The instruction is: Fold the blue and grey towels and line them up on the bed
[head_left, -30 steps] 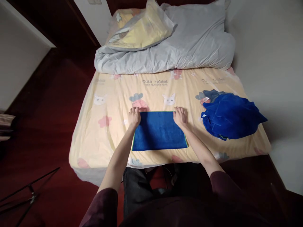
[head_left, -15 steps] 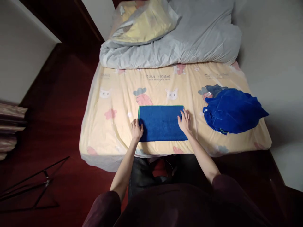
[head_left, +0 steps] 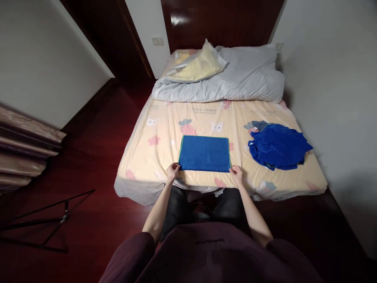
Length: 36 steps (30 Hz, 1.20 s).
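A blue towel (head_left: pixel 204 153) with green edging lies as a flat rectangle on the bed, in the middle of the head view. My left hand (head_left: pixel 172 171) pinches its near left corner. At the near right corner, my right hand (head_left: pixel 236 174) has its fingers closed on the cloth. To the right lies a crumpled heap of blue towels (head_left: pixel 278 145), apart from both hands, with a greyish piece of cloth behind it.
The bed sheet (head_left: pixel 141 153) is yellow with rabbits and carrots. A grey quilt (head_left: pixel 250 74) is bunched at the far end below a dark headboard (head_left: pixel 220 23). Black tripod legs (head_left: pixel 63 218) stand on the floor at left, near a curtain (head_left: pixel 26 149).
Both hands have come from lying flat on the towel's sides to gripping its near corners. The view has tilted up, showing the headboard.
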Available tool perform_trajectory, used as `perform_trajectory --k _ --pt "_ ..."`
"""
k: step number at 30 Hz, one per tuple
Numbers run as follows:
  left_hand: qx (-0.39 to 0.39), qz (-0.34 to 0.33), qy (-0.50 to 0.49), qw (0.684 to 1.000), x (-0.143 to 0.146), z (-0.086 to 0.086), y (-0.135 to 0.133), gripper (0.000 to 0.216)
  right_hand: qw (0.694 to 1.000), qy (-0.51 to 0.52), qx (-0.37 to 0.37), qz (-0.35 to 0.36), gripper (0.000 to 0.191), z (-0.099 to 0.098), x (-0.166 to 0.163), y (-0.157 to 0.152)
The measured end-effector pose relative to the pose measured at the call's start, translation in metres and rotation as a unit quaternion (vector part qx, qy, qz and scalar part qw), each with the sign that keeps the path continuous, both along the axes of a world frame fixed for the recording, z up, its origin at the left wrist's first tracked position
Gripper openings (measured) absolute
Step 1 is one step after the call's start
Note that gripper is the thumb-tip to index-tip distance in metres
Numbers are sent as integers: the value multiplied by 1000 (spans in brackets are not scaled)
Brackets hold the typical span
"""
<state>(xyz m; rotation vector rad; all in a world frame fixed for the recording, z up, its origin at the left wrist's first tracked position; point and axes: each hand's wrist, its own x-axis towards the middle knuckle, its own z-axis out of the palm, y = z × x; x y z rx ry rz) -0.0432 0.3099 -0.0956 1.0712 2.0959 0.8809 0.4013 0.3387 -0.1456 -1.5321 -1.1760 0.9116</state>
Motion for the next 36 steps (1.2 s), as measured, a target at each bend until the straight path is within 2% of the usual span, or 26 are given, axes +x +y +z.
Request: perform_trajectory --k 6,11,14,17,21,24,31,33,36 --pt "-22 19 11 1000 -3 7 -11 27 998 44 -25 -27 61 8 5 -2" --pt "-40 7 11 999 -8 7 -24 24 1000 11 -15 -23 51 23 9 -3" --pt "-54 -16 7 998 -11 7 -20 18 1000 -9 -17 -14 49 26 9 -5" --pt "-65 -41 2 997 -17 11 -4 14 999 -36 3 -18 49 22 6 -10" --pt "-71 -54 -10 996 -25 18 35 22 987 -137 48 -69 48 10 -5 -20" --pt "-72 -53 -24 996 -27 19 78 32 971 -200 64 -115 44 3 -13 -21" --pt "-64 -29 -13 997 -23 5 196 41 965 -235 52 -100 37 0 -16 -19" --pt "-62 -22 0 998 -24 -1 220 38 962 -249 52 -96 38 1 -17 -21" --pt "-46 -13 40 998 -29 -8 242 30 956 -276 57 -86 40 2 -20 -23"
